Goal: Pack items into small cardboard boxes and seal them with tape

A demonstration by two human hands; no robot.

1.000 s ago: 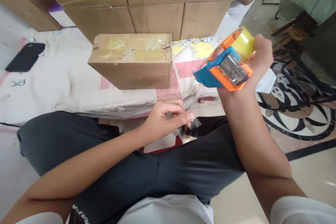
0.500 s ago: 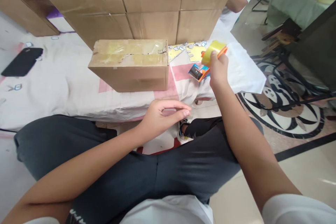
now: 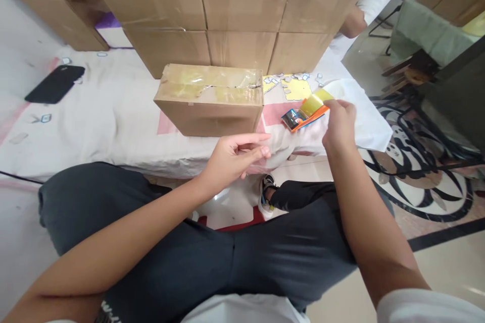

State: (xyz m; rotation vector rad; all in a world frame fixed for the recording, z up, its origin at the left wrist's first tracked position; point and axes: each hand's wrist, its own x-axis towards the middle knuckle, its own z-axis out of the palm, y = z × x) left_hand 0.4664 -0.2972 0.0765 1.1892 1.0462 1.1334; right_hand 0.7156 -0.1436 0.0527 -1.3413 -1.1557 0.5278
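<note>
My right hand (image 3: 341, 120) has its fingers closed at the right end of an orange tape dispenser (image 3: 303, 120) with a roll of yellowish tape (image 3: 315, 103). The dispenser rests low at the cloth, its dark and blue front pointing left. In front of my lap, my left hand (image 3: 238, 156) hovers with nothing in it; index finger stretched, thumb apart and the other fingers partly curled. Beyond it a cardboard box (image 3: 212, 117) stands on the cloth, its top seam covered with shiny tape. Neither hand touches the box.
Stacked cardboard boxes (image 3: 242, 0) rise behind the single box. A black phone (image 3: 55, 84) lies on the cloth-covered table (image 3: 113, 116) at left, near an open carton (image 3: 56, 15) and a purple-white box (image 3: 112, 33). Another person's arm (image 3: 354, 21) shows behind the stack.
My right hand has lowered the tape dispenser to the cloth. My left index finger and thumb have spread apart. The view has shifted slightly, so the table things appear farther right.
</note>
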